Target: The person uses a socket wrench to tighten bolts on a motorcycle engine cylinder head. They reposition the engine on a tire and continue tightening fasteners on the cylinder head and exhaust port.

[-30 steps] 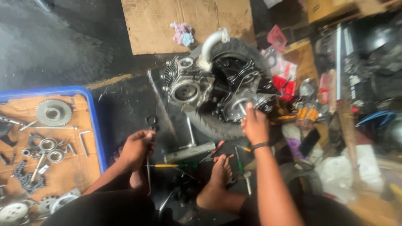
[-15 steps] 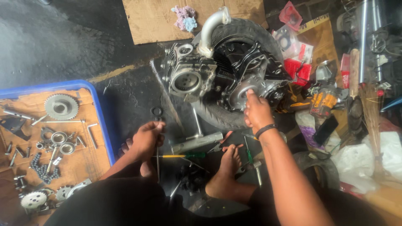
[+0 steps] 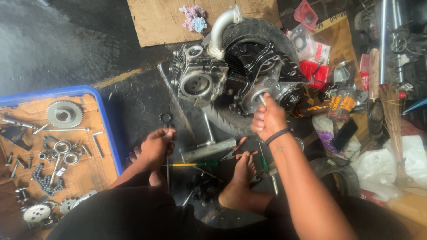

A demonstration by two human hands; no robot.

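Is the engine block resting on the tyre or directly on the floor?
On the tyre: the grey metal engine block sits atop the black rubber tyre, whose tread shows above and below it. The right hand grips its side.

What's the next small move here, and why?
Probably lift the thin rod that the left hand grips on the floor and bring it up to the engine. The right hand is already closed on a tool at the round side cover, apparently steadying it, on the tyre.

Metal engine block (image 3: 231,80): on the black rubber tyre (image 3: 249,31), ahead.
Blue plastic tray (image 3: 106,129): left, holding the toothed steel sprocket (image 3: 64,114).
Brown cardboard sheet (image 3: 155,20): behind the engine block.
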